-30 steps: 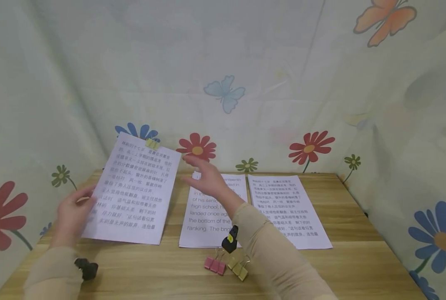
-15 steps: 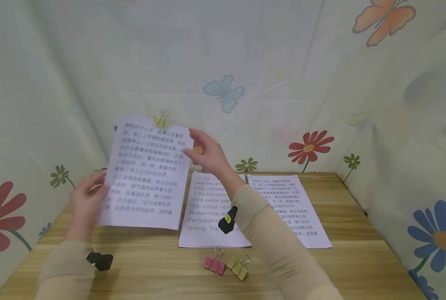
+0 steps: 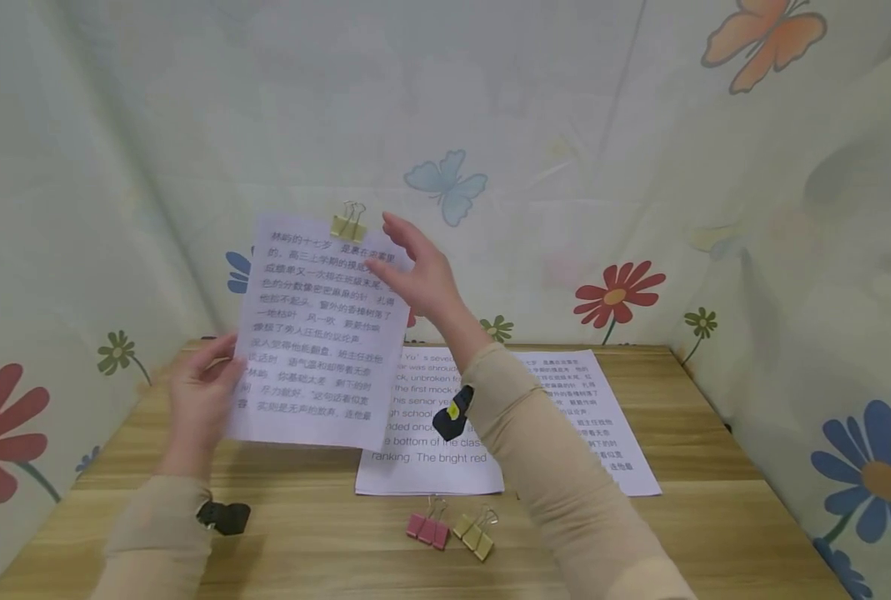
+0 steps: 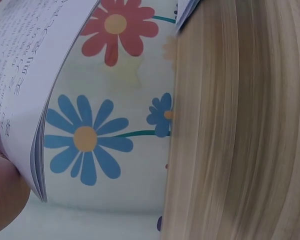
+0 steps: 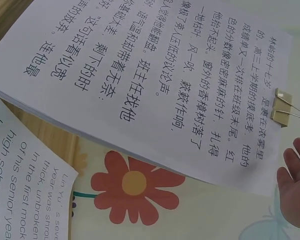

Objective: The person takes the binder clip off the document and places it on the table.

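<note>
Raised above the table, a stack of printed paper (image 3: 317, 333) stands tilted up with a yellow binder clip (image 3: 348, 227) on its top edge. My left hand (image 3: 205, 387) pinches the stack low on its left edge; the left wrist view shows the thumb (image 4: 7, 187) against the printed side. My right hand (image 3: 422, 271) is by the upper right corner, fingers extended. In the right wrist view that hand (image 5: 296, 187) sits beside the clip (image 5: 281, 107), with a gap between them.
On the wooden table (image 3: 302, 517) lie an English-printed stack (image 3: 430, 475) and, to its right, another Chinese-printed stack (image 3: 625, 450). A pink binder clip (image 3: 427, 530) and a yellow one (image 3: 474, 537) lie in front. A flowered cloth (image 3: 565, 208) hangs behind.
The clipped stack has risen and moved right in my left hand, now overlapping the English pages in the head view. My right hand has moved upward along with it, near the top corner.
</note>
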A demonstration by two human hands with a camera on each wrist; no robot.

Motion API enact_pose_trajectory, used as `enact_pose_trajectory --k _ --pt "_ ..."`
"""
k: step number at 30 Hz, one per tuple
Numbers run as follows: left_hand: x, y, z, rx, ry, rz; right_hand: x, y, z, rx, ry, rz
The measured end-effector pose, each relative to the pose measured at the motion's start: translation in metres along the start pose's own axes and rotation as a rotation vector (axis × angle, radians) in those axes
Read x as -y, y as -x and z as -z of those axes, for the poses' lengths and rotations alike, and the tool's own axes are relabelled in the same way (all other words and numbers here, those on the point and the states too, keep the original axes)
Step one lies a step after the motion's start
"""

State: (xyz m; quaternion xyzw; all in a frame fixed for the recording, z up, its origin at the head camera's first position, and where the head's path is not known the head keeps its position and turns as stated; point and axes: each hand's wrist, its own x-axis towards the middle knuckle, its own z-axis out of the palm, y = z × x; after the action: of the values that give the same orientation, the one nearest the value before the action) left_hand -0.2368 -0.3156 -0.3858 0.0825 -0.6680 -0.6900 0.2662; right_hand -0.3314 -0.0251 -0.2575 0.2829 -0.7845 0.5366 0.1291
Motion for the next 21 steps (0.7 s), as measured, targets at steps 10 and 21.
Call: enact_pose_trajectory --k 10,21 --pt "0.002 0.007 -0.018 0.027 0.020 -0.068 0.014 -0.012 0.015 -0.025 0.029 0.060" --pt "0.001 0.010 -0.026 0.088 0.048 -0.128 0.023 -0.021 0.027 -0.015 0.066 0.034"
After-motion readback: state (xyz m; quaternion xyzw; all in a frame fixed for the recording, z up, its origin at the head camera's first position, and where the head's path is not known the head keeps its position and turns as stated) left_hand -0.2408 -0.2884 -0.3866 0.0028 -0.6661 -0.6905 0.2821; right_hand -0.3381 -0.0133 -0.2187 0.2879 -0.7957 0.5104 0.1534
